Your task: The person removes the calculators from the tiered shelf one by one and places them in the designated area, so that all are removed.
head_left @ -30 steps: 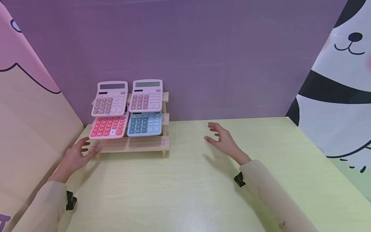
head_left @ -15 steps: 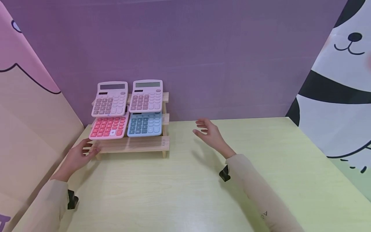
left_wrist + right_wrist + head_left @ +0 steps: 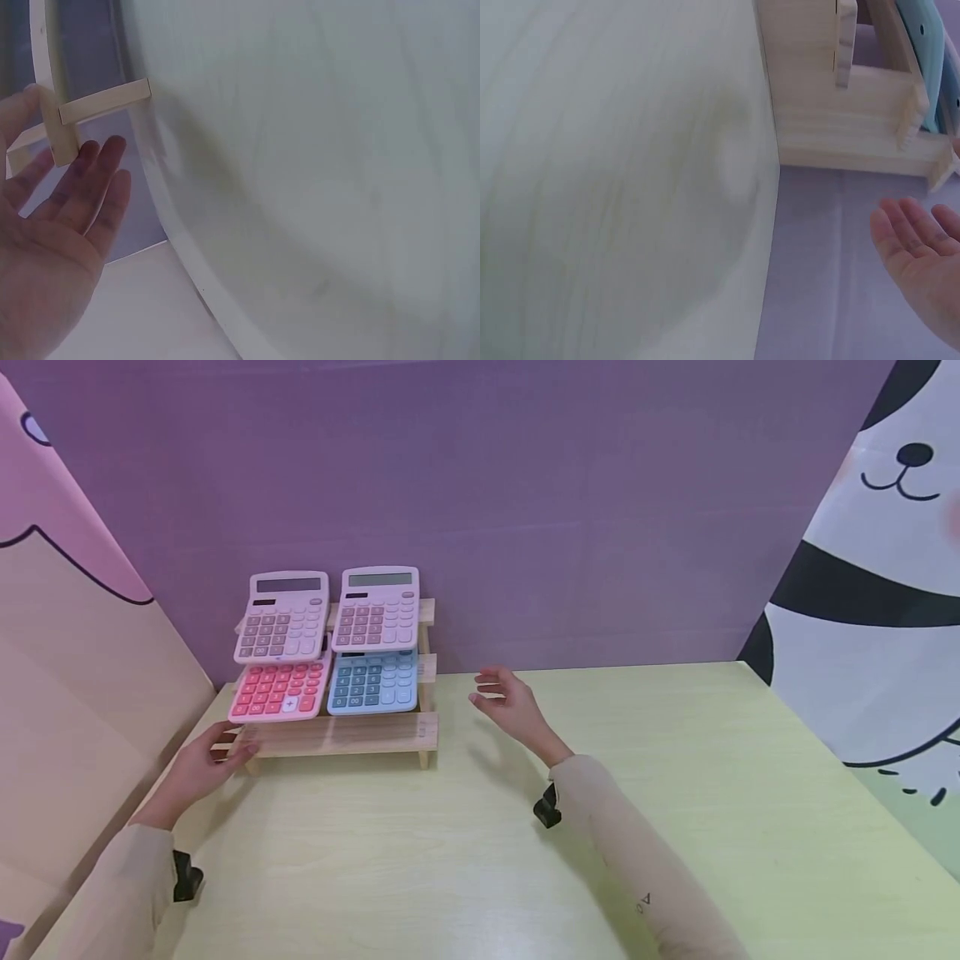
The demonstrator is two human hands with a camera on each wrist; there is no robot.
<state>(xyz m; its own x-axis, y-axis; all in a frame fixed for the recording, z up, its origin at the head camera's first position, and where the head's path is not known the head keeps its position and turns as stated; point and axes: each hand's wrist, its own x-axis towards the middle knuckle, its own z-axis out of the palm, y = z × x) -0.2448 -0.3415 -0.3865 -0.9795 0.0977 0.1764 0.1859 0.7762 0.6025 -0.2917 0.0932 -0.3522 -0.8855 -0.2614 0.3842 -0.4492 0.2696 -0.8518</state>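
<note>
A three-tier wooden rack [image 3: 337,735] stands at the back left of the table. My left hand [image 3: 197,770] is at the left end of its lowest shelf. In the left wrist view, the shelf end [image 3: 61,142] sits between the thumb and fingers of that hand. My right hand [image 3: 517,710] is held out to the right of the rack, apart from it, with fingers loosely bent and nothing in them. Two pale pink calculators [image 3: 285,614] lean on the upper tier. Below them are a red-keyed pink calculator [image 3: 281,689] and a blue calculator [image 3: 373,681], partly covered.
The pale wooden table [image 3: 360,852] runs from the rack toward me and to the right. A purple backdrop [image 3: 525,510] rises behind it. Printed panels, one with a panda [image 3: 892,685], border the table on both sides.
My right hand has moved left toward the rack. My left hand stays at the rack's left end with only a slight shift. The rack and calculators have stayed put.
</note>
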